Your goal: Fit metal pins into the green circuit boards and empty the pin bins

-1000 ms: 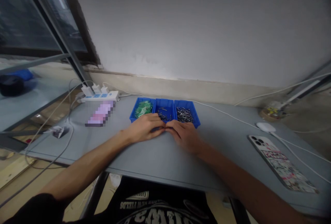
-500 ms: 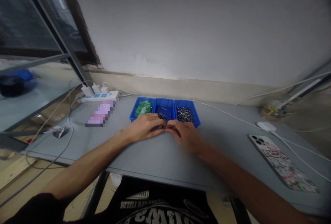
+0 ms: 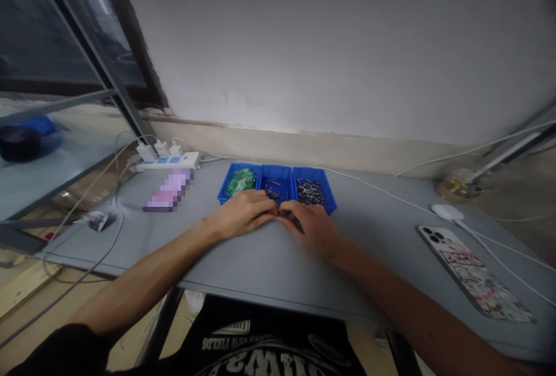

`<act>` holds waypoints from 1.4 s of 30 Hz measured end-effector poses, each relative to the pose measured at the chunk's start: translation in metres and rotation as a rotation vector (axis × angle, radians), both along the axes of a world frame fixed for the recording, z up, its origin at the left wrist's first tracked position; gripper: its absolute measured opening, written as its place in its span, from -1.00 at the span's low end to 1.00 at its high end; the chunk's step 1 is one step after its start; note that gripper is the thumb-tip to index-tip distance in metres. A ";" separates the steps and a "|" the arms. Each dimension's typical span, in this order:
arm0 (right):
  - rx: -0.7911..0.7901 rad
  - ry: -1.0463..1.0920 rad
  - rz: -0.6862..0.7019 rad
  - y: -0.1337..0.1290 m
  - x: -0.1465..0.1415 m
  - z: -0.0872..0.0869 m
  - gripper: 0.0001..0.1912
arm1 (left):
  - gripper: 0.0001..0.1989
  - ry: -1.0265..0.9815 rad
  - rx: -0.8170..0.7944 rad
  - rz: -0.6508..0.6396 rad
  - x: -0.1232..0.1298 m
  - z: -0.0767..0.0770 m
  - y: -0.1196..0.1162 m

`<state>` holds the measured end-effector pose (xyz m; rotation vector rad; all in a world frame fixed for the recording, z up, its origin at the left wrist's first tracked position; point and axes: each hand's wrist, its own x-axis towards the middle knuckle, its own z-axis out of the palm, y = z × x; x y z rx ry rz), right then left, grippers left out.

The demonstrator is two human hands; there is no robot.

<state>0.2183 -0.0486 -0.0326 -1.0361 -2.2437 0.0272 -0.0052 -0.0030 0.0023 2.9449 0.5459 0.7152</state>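
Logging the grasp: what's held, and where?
Likely a small dark pin in the fingers of the right hand; exact grip hidden. The left hand meets the right; whether it holds anything can't be told.

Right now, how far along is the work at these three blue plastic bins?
Looks done: the left blue bin holds green pieces, and the middle blue bin holds a few thin metal pins. In hand: the left hand and right hand meet before the middle bin, holding something too small to tell. Left: the right blue bin holds a dense heap of metal pins.
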 end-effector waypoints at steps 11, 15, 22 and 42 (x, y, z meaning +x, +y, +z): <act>0.066 -0.011 -0.021 0.003 0.000 0.002 -0.80 | -0.76 -0.042 -0.004 0.065 0.001 0.003 -0.001; 0.076 -0.008 -0.030 0.005 0.001 0.000 -0.81 | -0.76 -0.048 -0.002 0.075 0.001 0.002 -0.001; 0.108 -0.001 -0.062 0.006 0.001 0.001 -0.81 | -0.73 0.008 -0.002 0.097 0.003 0.004 -0.003; 0.106 0.000 -0.031 0.005 0.001 -0.001 -0.77 | -0.77 0.059 -0.018 0.113 0.002 0.003 -0.003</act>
